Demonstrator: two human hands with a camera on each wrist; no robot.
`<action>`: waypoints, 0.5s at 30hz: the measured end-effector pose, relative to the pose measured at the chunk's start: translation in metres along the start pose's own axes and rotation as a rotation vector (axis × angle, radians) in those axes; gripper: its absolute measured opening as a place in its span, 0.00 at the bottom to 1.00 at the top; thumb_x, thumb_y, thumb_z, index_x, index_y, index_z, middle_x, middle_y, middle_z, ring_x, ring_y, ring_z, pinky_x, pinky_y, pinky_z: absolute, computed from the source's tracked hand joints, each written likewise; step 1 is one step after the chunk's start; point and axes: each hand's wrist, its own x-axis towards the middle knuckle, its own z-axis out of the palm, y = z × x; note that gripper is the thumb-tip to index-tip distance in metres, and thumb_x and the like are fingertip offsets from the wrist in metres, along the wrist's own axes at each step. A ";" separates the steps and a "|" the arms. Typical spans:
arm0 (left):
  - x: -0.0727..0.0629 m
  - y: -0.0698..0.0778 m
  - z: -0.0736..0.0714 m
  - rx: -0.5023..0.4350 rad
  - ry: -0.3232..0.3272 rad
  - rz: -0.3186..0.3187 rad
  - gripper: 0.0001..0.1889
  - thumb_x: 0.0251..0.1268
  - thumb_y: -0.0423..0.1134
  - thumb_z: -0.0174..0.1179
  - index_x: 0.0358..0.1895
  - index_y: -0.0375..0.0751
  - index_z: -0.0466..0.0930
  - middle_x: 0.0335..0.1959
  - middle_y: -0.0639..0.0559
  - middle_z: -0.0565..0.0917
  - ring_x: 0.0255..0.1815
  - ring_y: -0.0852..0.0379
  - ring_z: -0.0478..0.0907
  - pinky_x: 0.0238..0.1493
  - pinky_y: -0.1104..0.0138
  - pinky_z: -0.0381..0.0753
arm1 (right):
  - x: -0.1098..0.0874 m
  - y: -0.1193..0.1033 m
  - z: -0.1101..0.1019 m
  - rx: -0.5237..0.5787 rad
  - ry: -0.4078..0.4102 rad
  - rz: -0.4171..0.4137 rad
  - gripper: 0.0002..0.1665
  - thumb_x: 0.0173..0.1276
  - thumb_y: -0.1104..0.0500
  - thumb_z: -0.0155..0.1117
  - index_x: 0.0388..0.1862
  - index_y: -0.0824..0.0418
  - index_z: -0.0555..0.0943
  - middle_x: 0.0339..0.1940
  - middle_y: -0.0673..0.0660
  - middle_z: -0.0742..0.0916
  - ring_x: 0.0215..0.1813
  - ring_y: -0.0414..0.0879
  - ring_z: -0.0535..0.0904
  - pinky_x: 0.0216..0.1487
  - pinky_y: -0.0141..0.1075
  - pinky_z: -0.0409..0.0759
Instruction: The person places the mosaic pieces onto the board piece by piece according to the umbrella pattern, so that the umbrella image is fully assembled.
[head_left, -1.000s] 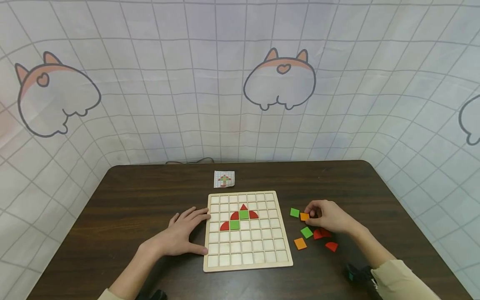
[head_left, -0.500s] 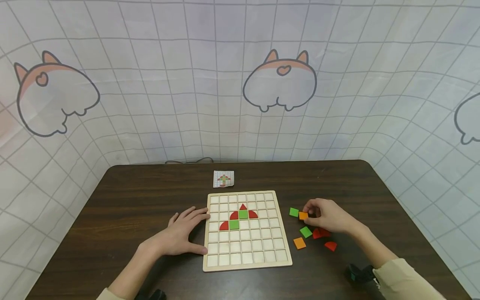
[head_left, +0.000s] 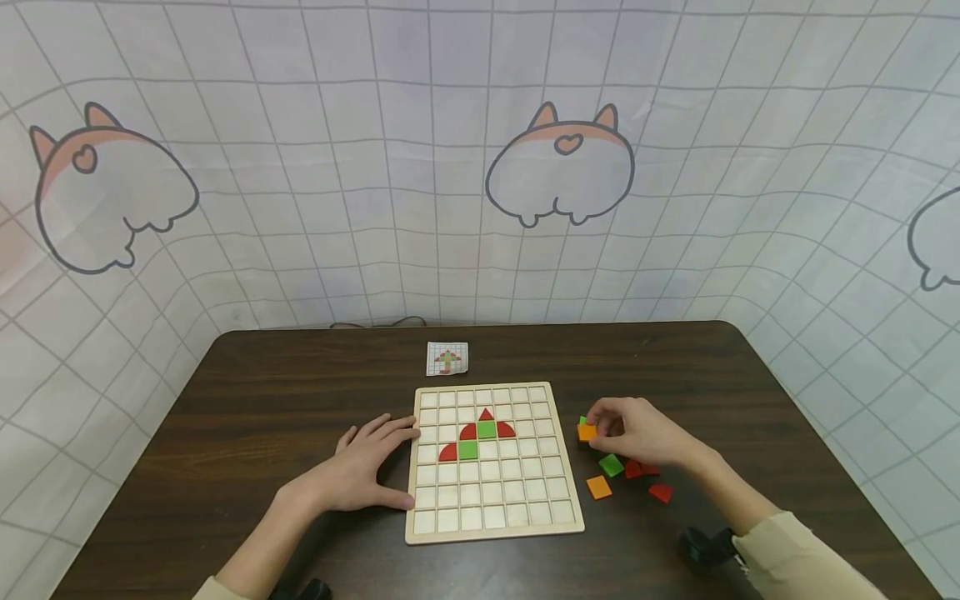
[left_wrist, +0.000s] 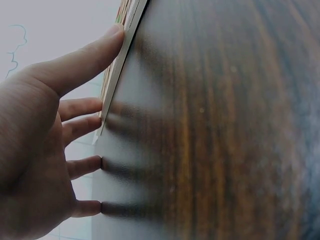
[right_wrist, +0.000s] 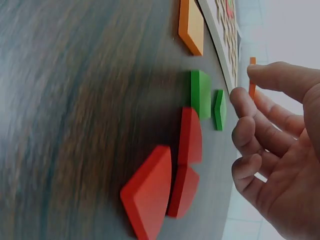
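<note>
My right hand (head_left: pixel 637 429) pinches an orange square tile (head_left: pixel 587 432) between thumb and fingers. In the right wrist view that tile (right_wrist: pixel 252 60) is seen edge-on, raised off the table. A green tile (head_left: pixel 582 420) is mostly hidden behind it. My left hand (head_left: pixel 356 467) lies with spread fingers at the left edge of a wooden grid board (head_left: pixel 495 534); in the left wrist view the thumb and two fingertips touch the board's edge (left_wrist: pixel 116 75). On the board sit a red triangle (head_left: pixel 486 414), two green squares (head_left: pixel 487 429) and several red quarter-circle tiles (head_left: pixel 506 429).
Right of the board lie another orange square (head_left: pixel 599 487), a green square (head_left: pixel 611 465) and several red curved tiles (head_left: pixel 661 493). A small printed pattern card (head_left: pixel 447 359) lies behind the board on the dark wooden table (head_left: pixel 300 367). A patterned curtain (head_left: pixel 337 208) surrounds the table.
My right hand has lifted the orange square from the table and moved it left, over the green tile beside it. The left hand has stayed in place.
</note>
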 end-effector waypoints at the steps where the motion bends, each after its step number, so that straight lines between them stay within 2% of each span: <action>1: 0.000 0.000 0.000 0.000 0.001 0.001 0.50 0.53 0.67 0.73 0.77 0.47 0.67 0.81 0.50 0.60 0.81 0.37 0.48 0.68 0.26 0.43 | 0.001 -0.001 0.001 0.005 -0.002 0.001 0.13 0.68 0.58 0.73 0.47 0.61 0.82 0.31 0.45 0.84 0.31 0.40 0.79 0.35 0.34 0.79; 9: 0.001 -0.001 0.001 0.005 0.000 -0.003 0.50 0.53 0.67 0.73 0.77 0.48 0.67 0.81 0.50 0.60 0.81 0.37 0.48 0.68 0.26 0.43 | 0.009 -0.009 0.012 0.059 -0.019 -0.010 0.12 0.69 0.59 0.73 0.49 0.60 0.83 0.32 0.46 0.84 0.32 0.41 0.79 0.32 0.34 0.78; 15: 0.001 0.000 0.001 0.001 -0.002 -0.004 0.50 0.53 0.66 0.73 0.77 0.47 0.67 0.81 0.50 0.60 0.82 0.37 0.47 0.69 0.27 0.42 | 0.018 -0.015 0.021 0.063 -0.022 -0.019 0.12 0.69 0.58 0.73 0.49 0.59 0.84 0.32 0.45 0.84 0.33 0.41 0.78 0.34 0.34 0.78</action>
